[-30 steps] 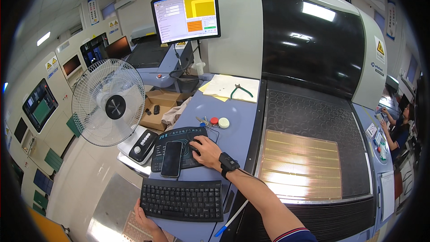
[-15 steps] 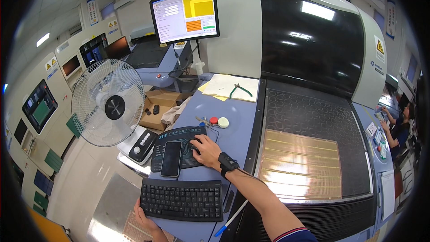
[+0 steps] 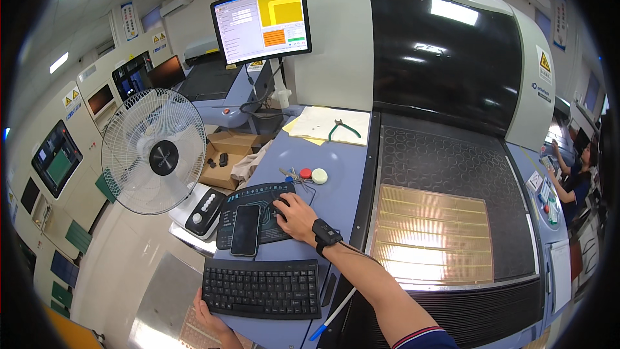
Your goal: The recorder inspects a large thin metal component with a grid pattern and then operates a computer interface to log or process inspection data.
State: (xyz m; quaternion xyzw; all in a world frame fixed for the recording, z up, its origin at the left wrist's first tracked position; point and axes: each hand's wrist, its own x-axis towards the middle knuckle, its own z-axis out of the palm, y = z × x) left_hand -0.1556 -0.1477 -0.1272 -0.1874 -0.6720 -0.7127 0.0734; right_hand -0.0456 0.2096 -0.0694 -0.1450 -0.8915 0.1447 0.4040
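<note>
My right hand (image 3: 296,217) is curved over a black computer mouse (image 3: 281,204), which shows only in part beneath the fingers. A dark printed mouse pad (image 3: 274,232) lies under it, and a black wristband device sits on my right wrist. Left of the mouse, a dark-screened smartphone (image 3: 245,231) lies on the pad. The black keyboard (image 3: 261,288) is nearer to me. Beside its lower left corner, at the blue-grey desk's edge, my left hand (image 3: 212,323) rests with extended fingers and nothing visible in it. A monitor (image 3: 261,24) above shows a yellow graphic.
A white fan (image 3: 155,152) stands left of the desk, beside an open cardboard box (image 3: 226,161). Green-handled pliers (image 3: 343,130) lie on white sheets. At right, a gold panel (image 3: 433,234) lies on the machine's black bed. A blue-capped pen (image 3: 332,315) is near the keyboard. Another person works far right.
The whole view has shifted slightly to the left. My right hand stays on the mouse and my left hand stays at the desk's edge.
</note>
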